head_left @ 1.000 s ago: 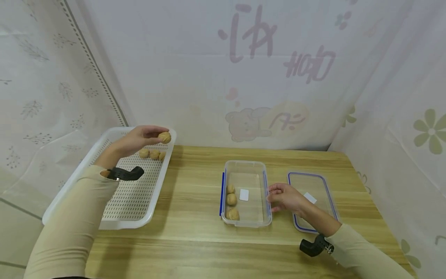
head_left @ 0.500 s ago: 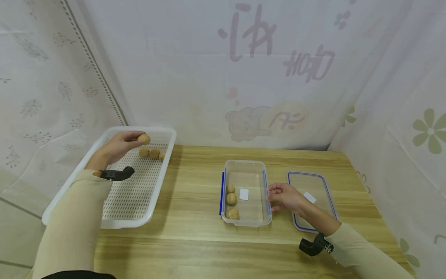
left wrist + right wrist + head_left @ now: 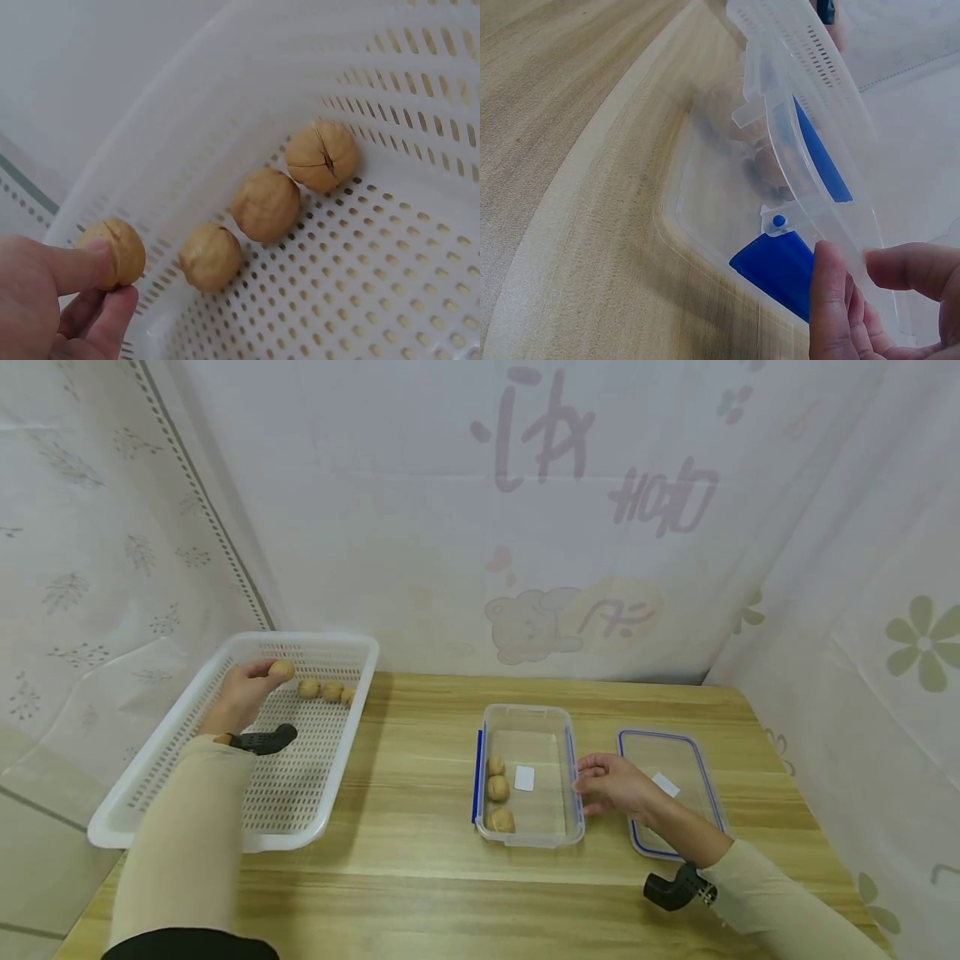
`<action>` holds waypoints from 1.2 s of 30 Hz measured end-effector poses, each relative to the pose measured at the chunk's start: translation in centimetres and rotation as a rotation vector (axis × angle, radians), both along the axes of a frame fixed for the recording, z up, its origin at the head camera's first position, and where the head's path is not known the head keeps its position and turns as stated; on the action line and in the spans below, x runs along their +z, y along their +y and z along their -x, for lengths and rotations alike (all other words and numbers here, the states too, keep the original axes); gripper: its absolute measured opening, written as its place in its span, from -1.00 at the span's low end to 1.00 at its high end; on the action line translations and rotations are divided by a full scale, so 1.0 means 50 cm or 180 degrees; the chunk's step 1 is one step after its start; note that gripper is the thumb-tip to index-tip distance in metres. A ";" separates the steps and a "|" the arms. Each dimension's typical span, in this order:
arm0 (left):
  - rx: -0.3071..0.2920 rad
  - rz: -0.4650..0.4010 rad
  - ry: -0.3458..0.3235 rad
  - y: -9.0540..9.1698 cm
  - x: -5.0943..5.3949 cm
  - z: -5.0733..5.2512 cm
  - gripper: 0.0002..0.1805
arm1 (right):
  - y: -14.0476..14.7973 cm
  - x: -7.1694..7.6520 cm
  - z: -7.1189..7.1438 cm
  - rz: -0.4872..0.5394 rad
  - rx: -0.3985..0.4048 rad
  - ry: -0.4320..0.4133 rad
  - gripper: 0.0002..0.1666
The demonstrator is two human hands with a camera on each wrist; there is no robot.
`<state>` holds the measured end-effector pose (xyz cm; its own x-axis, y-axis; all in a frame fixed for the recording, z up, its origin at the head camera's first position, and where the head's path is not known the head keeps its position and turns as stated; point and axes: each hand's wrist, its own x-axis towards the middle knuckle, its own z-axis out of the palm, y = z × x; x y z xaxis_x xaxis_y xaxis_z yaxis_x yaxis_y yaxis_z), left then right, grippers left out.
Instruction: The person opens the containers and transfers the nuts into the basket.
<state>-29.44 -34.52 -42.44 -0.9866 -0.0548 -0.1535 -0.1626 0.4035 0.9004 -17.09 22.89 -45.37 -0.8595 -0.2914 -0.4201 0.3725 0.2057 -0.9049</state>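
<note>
While the left hand (image 3: 238, 697) held one walnut (image 3: 282, 669) at the far part of the white basket (image 3: 288, 785), its thumb and fingers were clamped on the shell from opposite sides. This nut was apart from three other walnuts (image 3: 265, 204), which lay in a row by the far wall; whether it touched the basket, I could not tell. Such a nut should be light and hard, and its round shell could easily roll, so the best hold would be across the widest part. The cracked walnut (image 3: 322, 155) in the row showed an open split, therefore strong squeezing there seemed unwise. The right hand (image 3: 611, 785) had its thumb and fingers closed about the right wall of the clear container (image 3: 532, 841), where three more nuts (image 3: 498, 788) lay along the left side; how hard it gripped was not visible. This thin plastic box was probably light and a little flexible, so a gentle pinch at the rim should suffice.
</note>
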 end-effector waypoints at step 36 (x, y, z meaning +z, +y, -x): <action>0.0884 0.0523 -0.0308 0.019 -0.071 0.008 -0.33 | 0.005 -0.006 0.004 0.0026 0.0011 -0.0018 -0.53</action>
<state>-29.85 -33.58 -46.00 -0.9119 -0.3513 -0.2125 -0.3681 0.4703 0.8021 -17.28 23.15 -45.67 -0.8560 -0.2978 -0.4226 0.3771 0.1995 -0.9044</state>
